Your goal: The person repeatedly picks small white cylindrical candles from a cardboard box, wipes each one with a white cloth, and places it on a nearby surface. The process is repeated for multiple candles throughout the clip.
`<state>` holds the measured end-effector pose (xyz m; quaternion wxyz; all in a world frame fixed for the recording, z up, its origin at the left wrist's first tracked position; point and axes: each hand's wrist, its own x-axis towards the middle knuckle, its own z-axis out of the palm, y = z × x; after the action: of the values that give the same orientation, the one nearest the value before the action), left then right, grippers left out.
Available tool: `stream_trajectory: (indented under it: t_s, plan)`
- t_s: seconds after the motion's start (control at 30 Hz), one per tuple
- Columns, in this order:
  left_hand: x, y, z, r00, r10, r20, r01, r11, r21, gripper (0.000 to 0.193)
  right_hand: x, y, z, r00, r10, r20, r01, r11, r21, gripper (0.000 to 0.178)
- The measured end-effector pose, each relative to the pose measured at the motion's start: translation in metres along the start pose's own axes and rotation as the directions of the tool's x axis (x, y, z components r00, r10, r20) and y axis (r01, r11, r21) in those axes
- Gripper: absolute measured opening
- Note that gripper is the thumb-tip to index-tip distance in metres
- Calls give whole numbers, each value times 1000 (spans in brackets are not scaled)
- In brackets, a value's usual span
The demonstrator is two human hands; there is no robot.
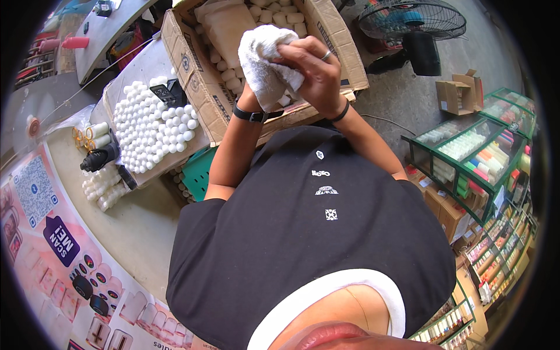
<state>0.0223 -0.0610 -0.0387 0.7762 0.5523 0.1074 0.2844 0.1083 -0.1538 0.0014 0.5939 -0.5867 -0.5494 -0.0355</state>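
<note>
A crumpled white cloth (262, 61) is held up over the open cardboard box. My right hand (318, 71), with a ring on one finger, closes its fingers on the cloth's right side. Behind the cloth is my left hand (248, 99), with a black strap at its wrist; its fingers are covered, and whether they hold anything does not show. Below both hands, the cardboard box (195, 79) contains many white rounded pieces (230, 76) and a pale wrapping sheet (219, 26).
Left of the box, a table bears many white round-topped pieces (154, 125) in rows, with a black device (168, 92) among them. A black fan (423, 49) stands at the far right. Green-framed glass cases (461, 146) hold coloured candles. A printed banner (64, 239) covers the lower left.
</note>
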Motion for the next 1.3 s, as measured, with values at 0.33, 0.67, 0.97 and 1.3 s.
stream_trajectory:
  t_s: [0.33,0.67,0.97,1.3]
  plan:
    - [1,-10,-18,990,132,-51,-95,890,446,20,-2,32,-22,982,189,-4,-189,981,-30,17]
    - [0,0,-7,980,4,199,10,998,-70,24,7,1,-3,988,141,62,-151,963,221,16]
    - [-23,-9,-12,989,-23,-145,84,898,432,39,1,20,-1,834,551,-37,-532,819,213,19]
    - [-8,1,0,960,42,-278,-51,998,-25,25,3,-4,-2,981,156,114,-155,988,-19,49]
